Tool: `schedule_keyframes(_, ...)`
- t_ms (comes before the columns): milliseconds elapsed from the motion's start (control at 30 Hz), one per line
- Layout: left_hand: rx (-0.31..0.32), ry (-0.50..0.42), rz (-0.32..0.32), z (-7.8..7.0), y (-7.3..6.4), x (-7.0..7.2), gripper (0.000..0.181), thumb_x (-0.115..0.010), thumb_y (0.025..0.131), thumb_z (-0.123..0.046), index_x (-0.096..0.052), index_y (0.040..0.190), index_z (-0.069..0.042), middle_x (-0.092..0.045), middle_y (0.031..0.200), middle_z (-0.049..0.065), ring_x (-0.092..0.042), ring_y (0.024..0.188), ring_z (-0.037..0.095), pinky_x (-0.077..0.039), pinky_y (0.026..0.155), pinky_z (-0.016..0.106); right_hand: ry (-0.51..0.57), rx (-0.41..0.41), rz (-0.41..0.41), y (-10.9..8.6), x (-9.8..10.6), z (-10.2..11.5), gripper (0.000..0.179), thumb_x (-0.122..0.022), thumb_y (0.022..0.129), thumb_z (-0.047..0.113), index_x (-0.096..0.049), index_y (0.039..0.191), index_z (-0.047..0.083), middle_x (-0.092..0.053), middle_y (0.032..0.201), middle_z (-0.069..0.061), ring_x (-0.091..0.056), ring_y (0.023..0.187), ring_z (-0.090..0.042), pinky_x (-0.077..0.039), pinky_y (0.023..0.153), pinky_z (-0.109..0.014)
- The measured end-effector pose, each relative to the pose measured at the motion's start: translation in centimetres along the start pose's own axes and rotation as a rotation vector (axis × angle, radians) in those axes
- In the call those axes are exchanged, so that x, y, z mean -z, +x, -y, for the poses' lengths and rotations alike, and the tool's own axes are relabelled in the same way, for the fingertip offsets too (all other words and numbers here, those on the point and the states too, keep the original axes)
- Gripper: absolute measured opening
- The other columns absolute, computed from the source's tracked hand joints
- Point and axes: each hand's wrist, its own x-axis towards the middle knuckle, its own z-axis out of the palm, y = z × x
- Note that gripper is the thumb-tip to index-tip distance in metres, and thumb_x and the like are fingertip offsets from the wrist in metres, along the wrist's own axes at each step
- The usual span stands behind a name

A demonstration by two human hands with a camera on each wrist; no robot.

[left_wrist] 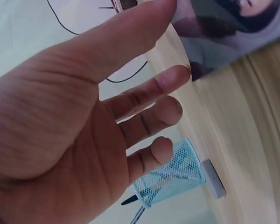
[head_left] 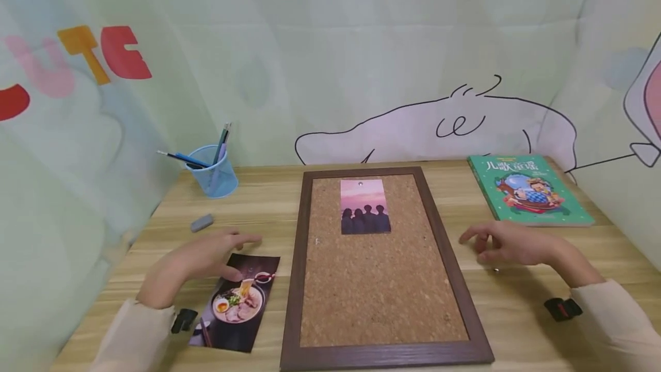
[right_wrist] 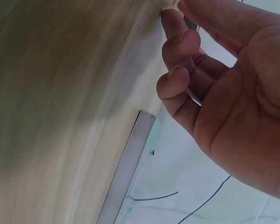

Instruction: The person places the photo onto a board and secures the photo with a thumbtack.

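Note:
My left hand (head_left: 198, 257) hovers at the upper left corner of a ramen photo (head_left: 238, 305) on the table. Its thumb is over the photo and the other fingers are loosely extended; in the left wrist view no grip on the photo (left_wrist: 214, 35) shows. My right hand (head_left: 516, 244) is right of the framed cork board (head_left: 377, 286), fingers loosely bent and holding nothing visible. Beneath it a small shiny pushpin (head_left: 496, 270) lies on the table. A sunset photo (head_left: 364, 205) with silhouettes is pinned near the top of the board.
A blue mesh pen cup (head_left: 219, 179) with pencils stands at the back left. In front of it lies a grey eraser (head_left: 202, 223). A green children's book (head_left: 532, 191) lies at the back right. A printed curtain (head_left: 335, 62) hangs behind the table.

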Motion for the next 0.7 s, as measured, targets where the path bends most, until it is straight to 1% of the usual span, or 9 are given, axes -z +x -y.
schedule_keyframes(67, 0.0, 0.009, -0.008, 0.2, -0.4, 0.0, 0.073, -0.086, 0.078, -0.027, -0.054, 0.14, -0.007, -0.063, 0.119, 0.02, -0.061, 0.111, 0.04, -0.052, 0.086, 0.053, -0.018, 0.002, -0.014, -0.4, -0.1, -0.3, 0.029, -0.073, 0.092, 0.017, -0.064, 0.119, 0.01, -0.062, 0.094, 0.004, -0.055, 0.078, -0.005, -0.048, 0.065, -0.025)
schedule_keyframes(133, 0.001, 0.016, -0.018, 0.4, -0.6, -0.1, 0.073, -0.086, 0.077, -0.028, -0.054, 0.139, -0.007, -0.061, 0.123, 0.024, -0.057, 0.115, 0.046, -0.05, 0.088, 0.057, -0.026, 0.005, -0.027, -0.7, -0.2, -0.7, 0.022, -0.072, 0.092, 0.016, -0.066, 0.113, 0.011, -0.062, 0.094, 0.005, -0.055, 0.081, -0.004, -0.048, 0.067, -0.025)
schedule_keyframes(233, 0.005, 0.031, -0.032, 0.7, -0.9, -0.2, 0.072, -0.086, 0.077, -0.028, -0.056, 0.138, -0.008, -0.055, 0.13, 0.031, -0.051, 0.119, 0.053, -0.047, 0.09, 0.064, -0.034, 0.016, -0.049, -1.2, -0.3, -0.9, 0.016, -0.073, 0.092, 0.015, -0.066, 0.106, 0.012, -0.063, 0.093, 0.006, -0.055, 0.084, -0.003, -0.049, 0.071, -0.025)
schedule_keyframes(300, 0.005, 0.039, -0.039, 0.9, -1.1, -0.3, 0.071, -0.087, 0.076, -0.028, -0.057, 0.137, -0.008, -0.053, 0.129, 0.032, -0.055, 0.114, 0.049, -0.048, 0.087, 0.062, -0.028, 0.024, -0.056, -1.5, -0.4, -1.0, 0.014, -0.073, 0.092, 0.016, -0.065, 0.103, 0.013, -0.063, 0.092, 0.006, -0.055, 0.084, -0.003, -0.049, 0.071, -0.025)
schedule_keyframes(333, 0.004, 0.041, -0.041, 0.9, -1.1, -0.3, 0.071, -0.087, 0.075, -0.027, -0.058, 0.136, -0.008, -0.053, 0.126, 0.03, -0.058, 0.11, 0.045, -0.05, 0.086, 0.06, -0.021, 0.031, -0.057, -1.7, -0.4, -1.0, 0.014, -0.073, 0.091, 0.016, -0.064, 0.101, 0.013, -0.061, 0.09, 0.005, -0.054, 0.083, -0.003, -0.048, 0.07, -0.025)
schedule_keyframes(400, 0.007, 0.043, -0.038, 1.0, -1.2, -0.4, 0.07, -0.088, 0.074, -0.027, -0.059, 0.135, -0.008, -0.054, 0.12, 0.025, -0.06, 0.101, 0.037, -0.052, 0.082, 0.055, -0.008, 0.05, -0.052, -1.9, -0.5, -1.0, 0.012, -0.073, 0.092, 0.017, -0.063, 0.098, 0.014, -0.059, 0.087, 0.006, -0.052, 0.081, -0.003, -0.047, 0.067, -0.024)
schedule_keyframes(467, 0.018, 0.048, -0.032, 1.0, -1.2, -0.5, 0.068, -0.088, 0.074, -0.026, -0.06, 0.133, -0.009, -0.055, 0.115, 0.019, -0.059, 0.094, 0.028, -0.052, 0.079, 0.05, 0.016, 0.06, -0.032, -2.1, -0.6, -1.1, 0.011, -0.072, 0.092, 0.017, -0.062, 0.097, 0.014, -0.057, 0.085, 0.008, -0.051, 0.079, -0.003, -0.045, 0.065, -0.024)
schedule_keyframes(567, 0.034, 0.055, -0.027, 0.9, -1.2, -0.7, 0.067, -0.089, 0.074, -0.026, -0.061, 0.133, -0.01, -0.054, 0.111, 0.014, -0.056, 0.089, 0.022, -0.052, 0.077, 0.045, 0.023, 0.072, -0.014, -2.3, -0.7, -1.2, 0.008, -0.07, 0.093, 0.016, -0.062, 0.095, 0.014, -0.057, 0.083, 0.01, -0.05, 0.077, -0.002, -0.045, 0.064, -0.023)
schedule_keyframes(700, 0.024, 0.074, -0.035, 0.9, -1.3, -0.8, 0.07, -0.089, 0.073, -0.026, -0.06, 0.134, -0.008, -0.053, 0.11, 0.012, -0.054, 0.086, 0.02, -0.051, 0.074, 0.041, 0.023, 0.054, 0.009, -2.4, -0.6, -1.2, 0.005, -0.067, 0.095, 0.011, -0.064, 0.095, 0.015, -0.058, 0.084, 0.011, -0.052, 0.077, 0.0, -0.046, 0.064, -0.023)
